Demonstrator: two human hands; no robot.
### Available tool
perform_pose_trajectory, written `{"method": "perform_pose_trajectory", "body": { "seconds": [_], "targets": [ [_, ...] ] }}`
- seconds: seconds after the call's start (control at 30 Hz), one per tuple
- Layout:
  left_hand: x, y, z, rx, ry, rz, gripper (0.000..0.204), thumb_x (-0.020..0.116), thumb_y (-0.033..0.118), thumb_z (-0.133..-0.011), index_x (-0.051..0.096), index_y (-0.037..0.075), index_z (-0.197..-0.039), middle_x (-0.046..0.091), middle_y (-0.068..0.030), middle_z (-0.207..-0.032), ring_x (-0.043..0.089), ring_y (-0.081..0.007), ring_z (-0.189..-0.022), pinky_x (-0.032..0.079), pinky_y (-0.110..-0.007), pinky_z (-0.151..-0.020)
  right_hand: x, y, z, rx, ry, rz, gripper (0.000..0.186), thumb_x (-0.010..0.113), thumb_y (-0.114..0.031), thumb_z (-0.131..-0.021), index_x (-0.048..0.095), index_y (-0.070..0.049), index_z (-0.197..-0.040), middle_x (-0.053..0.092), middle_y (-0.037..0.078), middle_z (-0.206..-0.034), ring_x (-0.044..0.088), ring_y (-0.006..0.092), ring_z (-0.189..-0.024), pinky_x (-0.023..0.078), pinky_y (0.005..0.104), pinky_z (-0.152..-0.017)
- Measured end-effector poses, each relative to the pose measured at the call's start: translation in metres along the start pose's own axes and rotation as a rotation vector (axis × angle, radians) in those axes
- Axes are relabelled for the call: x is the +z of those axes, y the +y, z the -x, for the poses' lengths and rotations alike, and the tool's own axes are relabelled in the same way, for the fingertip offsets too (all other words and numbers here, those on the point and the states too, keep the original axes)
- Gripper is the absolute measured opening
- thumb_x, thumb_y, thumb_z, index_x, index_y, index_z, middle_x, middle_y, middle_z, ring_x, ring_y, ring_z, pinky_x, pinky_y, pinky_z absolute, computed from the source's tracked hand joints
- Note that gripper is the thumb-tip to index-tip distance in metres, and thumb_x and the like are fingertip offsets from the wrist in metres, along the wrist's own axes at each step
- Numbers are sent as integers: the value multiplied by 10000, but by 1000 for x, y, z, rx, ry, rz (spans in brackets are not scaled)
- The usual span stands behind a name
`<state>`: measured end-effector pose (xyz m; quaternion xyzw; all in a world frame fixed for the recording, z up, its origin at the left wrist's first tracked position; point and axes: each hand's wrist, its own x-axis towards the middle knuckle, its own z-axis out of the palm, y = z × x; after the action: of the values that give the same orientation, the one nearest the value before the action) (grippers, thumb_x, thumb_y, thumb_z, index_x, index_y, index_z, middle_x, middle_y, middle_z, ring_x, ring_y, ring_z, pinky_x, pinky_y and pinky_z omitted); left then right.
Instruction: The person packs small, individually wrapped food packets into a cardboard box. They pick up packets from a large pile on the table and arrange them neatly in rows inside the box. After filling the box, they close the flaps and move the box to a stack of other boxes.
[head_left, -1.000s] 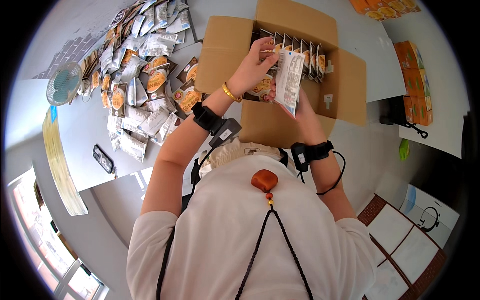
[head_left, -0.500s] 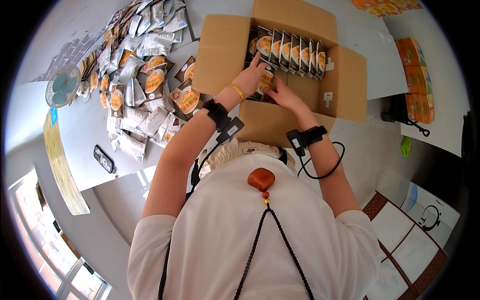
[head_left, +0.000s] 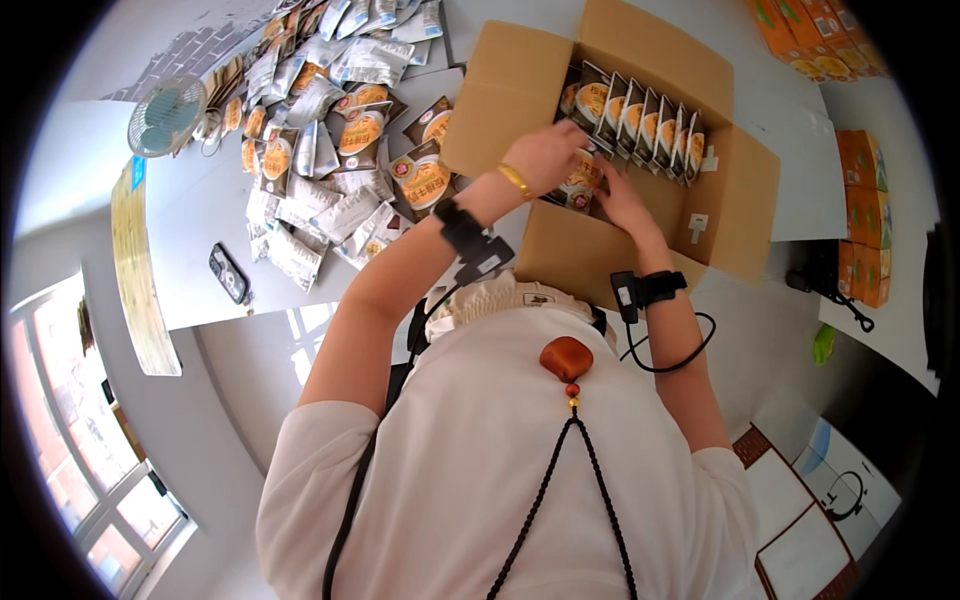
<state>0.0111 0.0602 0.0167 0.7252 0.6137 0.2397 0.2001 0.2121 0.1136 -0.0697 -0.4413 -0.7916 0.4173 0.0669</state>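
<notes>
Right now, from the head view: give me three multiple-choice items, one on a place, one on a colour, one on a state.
1. Where does the loose pile of food pouches lie?
A. on the table left of the cardboard box
B. on the floor
C. inside the box

2. What colour is the small desk fan?
A. red
B. pale green
C. black

3. How do both hands stand?
A. idle at the sides
B. down in the box on a pouch
C. closing flaps

A: pile lies left.
B: pale green grille.
B: left hand and right hand meet there.
</notes>
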Motion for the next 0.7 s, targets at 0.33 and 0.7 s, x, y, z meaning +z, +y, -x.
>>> {"method": "perform_pose_trajectory", "body": {
  "seconds": [0.33,0.7],
  "targets": [
    [-45,-136,109,-535,-19,-255,503,628,226,-725,411,51,-1143,488,-164,-1107,501,-303,-1009,421,-365,-838,1,-16,-4,79,-97,-137,793,671,-163,-714,208,-285,-1347,401,239,-1156,446,350,-1077,370,375,-904],
    [-50,-141,105,-524,-211,-171,443,665,381,-662,565,90,-980,564,-135,-947,529,-308,-934,433,-359,-774,-23,-44,28,41,39,14,581,576,-203,-804,301,-211,-1316,449,169,-1185,501,230,-1017,421,327,-843]
  ]
}}
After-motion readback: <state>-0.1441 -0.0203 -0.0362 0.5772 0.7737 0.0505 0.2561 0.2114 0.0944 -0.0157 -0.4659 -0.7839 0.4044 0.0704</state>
